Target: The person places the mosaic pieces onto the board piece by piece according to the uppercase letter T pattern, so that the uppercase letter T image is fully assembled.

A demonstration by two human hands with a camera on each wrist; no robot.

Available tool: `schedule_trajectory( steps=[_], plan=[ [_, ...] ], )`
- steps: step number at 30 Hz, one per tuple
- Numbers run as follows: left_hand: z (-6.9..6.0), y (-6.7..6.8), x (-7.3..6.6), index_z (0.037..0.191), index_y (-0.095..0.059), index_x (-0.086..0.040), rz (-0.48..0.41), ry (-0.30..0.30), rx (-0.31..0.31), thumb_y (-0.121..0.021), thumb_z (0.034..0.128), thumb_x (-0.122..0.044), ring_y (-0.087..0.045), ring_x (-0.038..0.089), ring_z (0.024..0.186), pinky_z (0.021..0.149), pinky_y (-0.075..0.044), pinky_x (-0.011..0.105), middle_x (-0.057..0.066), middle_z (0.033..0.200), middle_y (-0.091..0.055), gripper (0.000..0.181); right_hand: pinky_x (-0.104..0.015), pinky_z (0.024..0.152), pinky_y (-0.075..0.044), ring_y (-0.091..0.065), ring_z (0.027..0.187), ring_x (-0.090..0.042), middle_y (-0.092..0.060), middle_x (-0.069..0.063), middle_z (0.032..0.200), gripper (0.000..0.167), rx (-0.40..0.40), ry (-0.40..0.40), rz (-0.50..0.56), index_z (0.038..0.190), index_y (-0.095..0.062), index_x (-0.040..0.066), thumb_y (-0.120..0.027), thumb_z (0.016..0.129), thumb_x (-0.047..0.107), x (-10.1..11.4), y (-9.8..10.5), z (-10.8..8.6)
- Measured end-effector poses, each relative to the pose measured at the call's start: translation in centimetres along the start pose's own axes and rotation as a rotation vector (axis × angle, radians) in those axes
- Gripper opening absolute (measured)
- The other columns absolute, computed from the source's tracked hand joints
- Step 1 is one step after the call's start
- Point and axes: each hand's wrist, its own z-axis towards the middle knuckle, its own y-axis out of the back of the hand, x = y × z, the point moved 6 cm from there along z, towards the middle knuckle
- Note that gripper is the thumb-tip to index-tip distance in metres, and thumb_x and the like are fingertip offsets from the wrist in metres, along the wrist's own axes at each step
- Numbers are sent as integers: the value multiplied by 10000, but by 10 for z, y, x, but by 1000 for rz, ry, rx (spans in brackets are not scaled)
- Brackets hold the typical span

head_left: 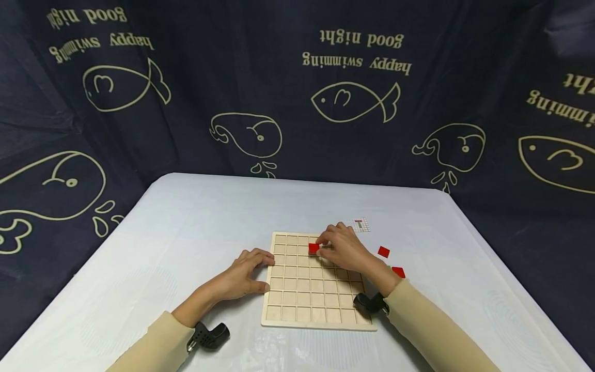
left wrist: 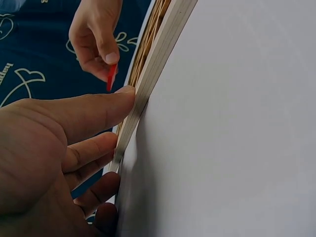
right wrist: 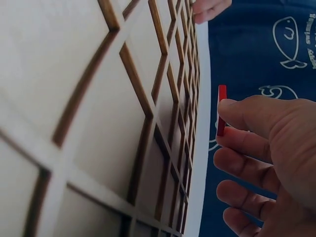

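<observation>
A pale wooden grid board (head_left: pixel 321 325) lies on the white table. Over its far part, my right hand (head_left: pixel 343 249) pinches a thin red square tile (head_left: pixel 313 249) between thumb and fingertip. The right wrist view shows this tile (right wrist: pixel 221 111) edge-on, raised off the board's surface, the other fingers loosely bent. My left hand (head_left: pixel 239 276) touches the board's left edge with its thumb and fingers spread along it. In the left wrist view the thumb of that hand (left wrist: pixel 54 148) lies against the wooden side.
Right of the board lie two red tiles, one farther back (head_left: pixel 384 251) and one nearer (head_left: pixel 398 272), partly behind my wrist. A small printed grid card (head_left: pixel 360 225) with a red and green pattern lies beyond my right hand. A dark patterned cloth (head_left: pixel 288 77) hangs behind the table.
</observation>
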Motion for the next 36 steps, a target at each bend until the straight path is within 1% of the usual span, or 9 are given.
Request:
schedule_trajectory(
  steps=[8,12,18,29,36],
  plan=[
    [0,0,-1,1204,-588,-98,12,-3,-11,-766,751,-210,-388,196,1185,1007,-273,469,-15,1350,-496,500,-318,723,-303,-411,776,-127,-614,4,888,215,20,23,18,978,-711,140,-724,815,279,5,-7,8],
    [0,0,-1,1197,-591,-100,9,-3,-13,-768,749,-208,-390,190,1178,1012,-277,468,-21,1344,-499,494,-319,726,-292,-395,766,-130,-616,1,893,211,36,13,28,971,-716,141,-726,814,281,5,-12,12],
    [0,0,-1,1201,-587,-101,-2,1,-7,-767,753,-212,-383,186,1176,1023,-275,478,-23,1348,-493,495,-318,732,-302,-398,767,-127,-618,15,896,201,55,-11,15,952,-719,160,-735,803,295,5,-17,16],
    [0,0,0,1201,-585,-105,-4,5,-3,-768,753,-222,-383,189,1182,1028,-271,487,-22,1349,-493,499,-347,770,-347,-472,811,-140,-614,28,901,220,99,-35,4,972,-712,163,-720,818,319,7,-22,20],
    [0,1,1,1196,-588,-100,-10,5,-8,-769,748,-214,-384,198,1181,1019,-268,488,-10,1345,-499,496,-351,767,-373,-484,806,-138,-614,26,901,227,92,-17,-13,980,-715,158,-719,818,318,8,-24,21]
  ],
)
